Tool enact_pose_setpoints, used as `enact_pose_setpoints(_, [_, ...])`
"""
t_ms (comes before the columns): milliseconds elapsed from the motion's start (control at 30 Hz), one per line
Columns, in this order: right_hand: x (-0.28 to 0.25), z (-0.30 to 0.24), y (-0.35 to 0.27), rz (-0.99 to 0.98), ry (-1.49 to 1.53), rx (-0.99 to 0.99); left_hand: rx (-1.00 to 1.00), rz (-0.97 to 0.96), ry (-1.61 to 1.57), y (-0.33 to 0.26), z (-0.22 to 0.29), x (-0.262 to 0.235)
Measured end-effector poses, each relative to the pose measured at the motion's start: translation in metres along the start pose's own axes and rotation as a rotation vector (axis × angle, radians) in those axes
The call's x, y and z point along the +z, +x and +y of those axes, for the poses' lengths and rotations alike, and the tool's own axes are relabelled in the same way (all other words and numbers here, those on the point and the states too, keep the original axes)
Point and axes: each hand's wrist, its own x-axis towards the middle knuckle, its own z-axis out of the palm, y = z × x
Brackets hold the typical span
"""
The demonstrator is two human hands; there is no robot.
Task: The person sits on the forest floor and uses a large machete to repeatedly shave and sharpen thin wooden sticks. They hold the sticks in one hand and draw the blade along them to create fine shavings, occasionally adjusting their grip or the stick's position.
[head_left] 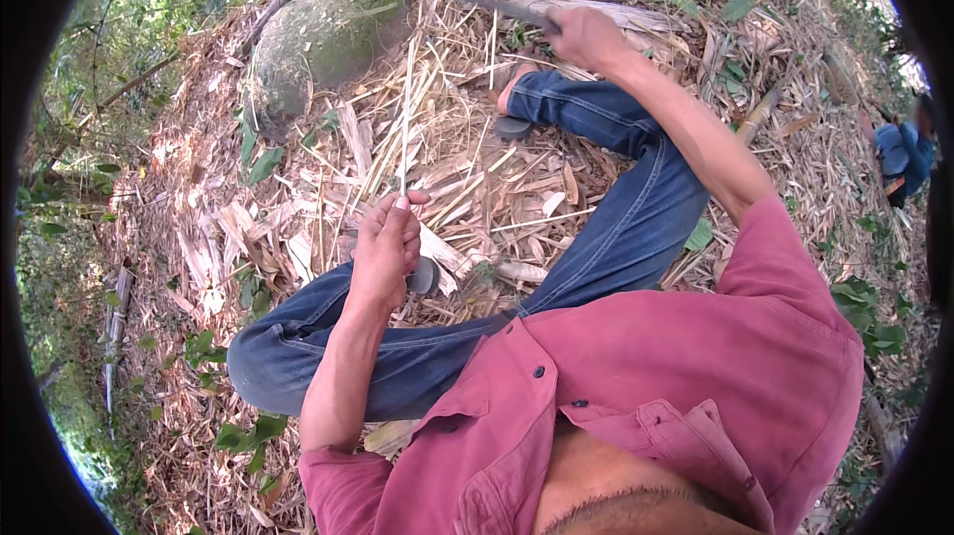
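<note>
My left hand [386, 245] is closed round the lower end of a thin pale strip [408, 108], which looks like split bamboo or cane. The strip points away from me, its far end near a mossy rock [323, 43]. Up and to the right, my right hand [588, 39] grips the handle of a long dark knife [497, 6]. Its blade reaches leftward past the far tip of the strip and blurs over the top of the rock. From this view I cannot tell whether blade and strip touch. Beneath them lie pale shavings and thin strips [452, 88].
My bent legs in blue jeans [616, 227] frame the litter of dry husks and leaves [229, 227]. Green plants [253, 436] grow at left. A bamboo piece [760, 116] lies right of my right arm. Another person [904, 152] in blue is at the far right edge.
</note>
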Motion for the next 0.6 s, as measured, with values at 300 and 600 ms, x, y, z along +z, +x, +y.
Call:
enact_pose_setpoints(300, [0.031,-0.112,-0.057,0.035,0.126,-0.435,0.119,0.087,0.23,0.005,-0.003,0.003])
enact_pose_setpoints(600, [0.024,-0.094,-0.033,-0.009,0.059,-0.259,0.142,0.061,0.197,-0.003,0.005,0.004])
